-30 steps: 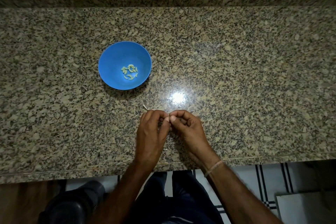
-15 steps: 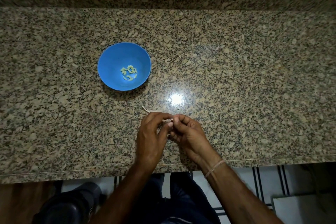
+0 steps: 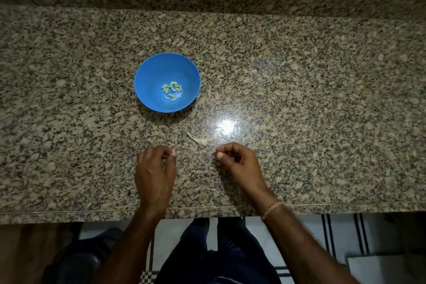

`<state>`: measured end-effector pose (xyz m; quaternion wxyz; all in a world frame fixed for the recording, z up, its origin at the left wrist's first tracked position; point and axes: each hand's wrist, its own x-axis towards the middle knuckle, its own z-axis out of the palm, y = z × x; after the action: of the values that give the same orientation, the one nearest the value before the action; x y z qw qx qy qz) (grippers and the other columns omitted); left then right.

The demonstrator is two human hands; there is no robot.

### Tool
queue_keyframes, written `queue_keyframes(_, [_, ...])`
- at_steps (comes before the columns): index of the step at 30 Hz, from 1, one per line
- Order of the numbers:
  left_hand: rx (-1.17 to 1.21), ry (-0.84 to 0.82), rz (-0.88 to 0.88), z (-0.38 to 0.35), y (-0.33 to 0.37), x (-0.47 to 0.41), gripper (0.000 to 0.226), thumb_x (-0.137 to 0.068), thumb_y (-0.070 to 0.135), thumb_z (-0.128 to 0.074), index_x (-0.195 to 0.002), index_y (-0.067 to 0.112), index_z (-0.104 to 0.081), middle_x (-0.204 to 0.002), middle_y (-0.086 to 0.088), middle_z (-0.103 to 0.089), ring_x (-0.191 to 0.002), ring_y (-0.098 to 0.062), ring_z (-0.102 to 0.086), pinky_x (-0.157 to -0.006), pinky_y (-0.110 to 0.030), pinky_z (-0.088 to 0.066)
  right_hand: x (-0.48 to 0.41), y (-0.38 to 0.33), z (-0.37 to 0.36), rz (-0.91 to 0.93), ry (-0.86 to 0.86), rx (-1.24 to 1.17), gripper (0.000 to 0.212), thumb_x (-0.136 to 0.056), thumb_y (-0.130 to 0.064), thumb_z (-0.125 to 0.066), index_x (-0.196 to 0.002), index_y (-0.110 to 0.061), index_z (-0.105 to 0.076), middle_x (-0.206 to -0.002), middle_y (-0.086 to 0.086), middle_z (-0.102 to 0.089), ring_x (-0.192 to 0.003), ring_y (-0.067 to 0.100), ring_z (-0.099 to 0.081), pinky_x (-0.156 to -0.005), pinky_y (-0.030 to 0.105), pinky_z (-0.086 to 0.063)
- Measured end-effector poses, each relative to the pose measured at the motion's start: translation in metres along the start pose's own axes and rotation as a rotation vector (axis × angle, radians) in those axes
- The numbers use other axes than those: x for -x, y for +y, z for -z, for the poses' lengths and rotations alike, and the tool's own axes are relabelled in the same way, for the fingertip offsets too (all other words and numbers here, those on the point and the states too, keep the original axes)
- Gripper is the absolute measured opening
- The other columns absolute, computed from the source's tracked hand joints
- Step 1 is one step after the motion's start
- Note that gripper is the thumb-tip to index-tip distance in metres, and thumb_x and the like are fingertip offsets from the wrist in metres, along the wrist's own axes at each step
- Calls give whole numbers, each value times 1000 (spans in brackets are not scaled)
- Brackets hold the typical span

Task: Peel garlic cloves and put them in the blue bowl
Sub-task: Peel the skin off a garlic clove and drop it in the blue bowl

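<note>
Head view: I see several peeled cloves [image 3: 172, 92] in the blue bowl [image 3: 147, 71]. One garlic piece [image 3: 200, 142] lies on the counter [image 3: 322, 99], so peeling seems unfinished. The left hand [image 3: 155, 168] and right hand [image 3: 239, 163] are curled with tips pinched; I cannot tell what they hold.

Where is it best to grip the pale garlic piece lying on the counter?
Probably pinch the garlic piece at its fat near end, from above with the right hand: it lies flat, and its thin tail points toward the bowl.
</note>
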<state>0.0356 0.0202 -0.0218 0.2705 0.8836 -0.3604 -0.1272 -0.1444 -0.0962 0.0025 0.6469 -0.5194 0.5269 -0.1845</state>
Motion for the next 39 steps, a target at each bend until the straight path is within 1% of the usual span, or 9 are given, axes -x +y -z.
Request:
queue_keyframes(4, [87,-20,-41,0,8,10,21,-93,8,-71,-109,18,-62,-106,4,-55,-99,-20,-55,-69,-34,-49,-2,8,7,46,48,67,17,-96,-5,-69,-103,-18,-77,-103,-3,-78,-101,14,-73,-92,33,-61])
queue_keyframes(8, [182,-217,-134,-21,32,38,26,-95,22,-71,-117,25,-57,-113,9,-53,-103,-13,-56,-72,-28,-53,2,13,25,115,135,119,23,-97,-2,-67,-110,-19,-76,-108,-5,-78,-105,9,-73,-96,38,-60])
queue_keyframes(14, [133,-234,-257,-47,53,35,27,-95,23,-72,-118,18,-59,-110,2,-56,-101,-19,-56,-73,-35,-52,21,29,49,338,230,521,33,-91,-1,-74,-120,-17,-70,-113,-8,-65,-102,1,-63,-92,12,-49])
queue_keyframes(16, [135,-229,-245,-54,58,31,25,-95,23,-72,-116,19,-59,-110,2,-55,-100,-20,-56,-74,-37,-52,24,38,46,367,202,598,37,-89,0,-76,-123,-14,-68,-113,-4,-64,-104,9,-63,-94,18,-51])
queue_keyframes(19, [171,-237,-202,-59,64,34,34,-94,27,-73,-124,20,-58,-118,4,-53,-107,-18,-56,-77,-41,-56,21,39,38,404,141,552,35,-93,1,-71,-124,-14,-68,-112,-4,-65,-103,7,-63,-92,21,-53])
queue_keyframes(23, [155,-265,-136,-60,72,43,62,-85,44,-80,-136,21,-53,-130,3,-45,-118,-16,-46,-81,-33,-51,5,23,56,364,131,373,28,-96,2,-65,-118,-15,-72,-112,-7,-70,-105,2,-67,-92,19,-55])
queue_keyframes(31, [213,-69,-95,-72,83,33,11,-96,11,-66,-102,20,-68,-101,10,-56,-97,-18,-59,-76,-41,-60,0,35,100,313,62,340,19,-95,-3,-70,-109,-14,-76,-108,-7,-74,-102,3,-69,-92,24,-57])
queue_keyframes(35, [-34,-29,-186,-77,84,27,23,-87,-7,-72,-91,14,-67,-88,2,-55,-84,-17,-51,-64,-27,-42,-6,33,95,332,7,350,19,-95,-5,-70,-110,-15,-76,-108,-9,-74,-103,2,-68,-92,25,-57])
queue_keyframes(39, [-105,-20,-132,-79,89,26,28,-84,-13,-67,-88,14,-62,-85,0,-52,-80,-19,-47,-62,-29,-33,-4,34,104,428,-29,525,30,-96,-16,-73,-126,-17,-68,-112,-8,-61,-106,9,-60,-89,21,-50])
